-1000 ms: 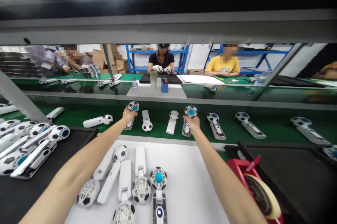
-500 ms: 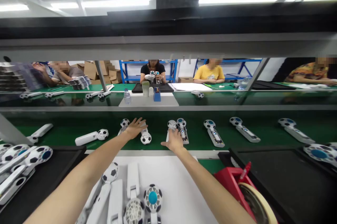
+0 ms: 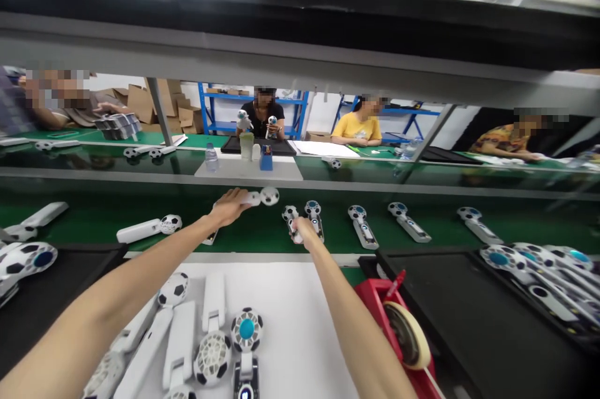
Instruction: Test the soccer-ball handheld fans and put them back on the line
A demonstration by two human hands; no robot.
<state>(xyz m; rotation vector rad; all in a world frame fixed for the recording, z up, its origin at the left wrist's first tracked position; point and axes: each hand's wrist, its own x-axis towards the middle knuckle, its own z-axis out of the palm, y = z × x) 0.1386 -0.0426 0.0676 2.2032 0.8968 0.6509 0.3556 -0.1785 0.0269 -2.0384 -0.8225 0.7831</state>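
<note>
My left hand (image 3: 229,206) is closed round the white handle of a handheld fan (image 3: 269,196) above the green belt; its round head points right. Under that hand another fan lies partly hidden. My right hand (image 3: 305,233) grips the lower end of a second football-patterned fan (image 3: 289,214), its fingertips partly hidden. Right beside it lies a similar fan (image 3: 313,210) with a blue centre and an uncovered handle. Below my arms, several white fans and a blue-centred fan (image 3: 246,329) lie on the white sheet (image 3: 290,311).
A red tape dispenser (image 3: 375,299) stands right of the sheet. Black trays (image 3: 450,311) with fans flank both sides. More fans, such as one (image 3: 363,227), lie along the green belt (image 3: 337,242). Across it, several people sit working; a bottle (image 3: 211,158) stands there.
My left hand has closed on the fan and lifted it, turning its head to the right. My right hand has closed on its fan. The view has tilted down and shifted right.
</note>
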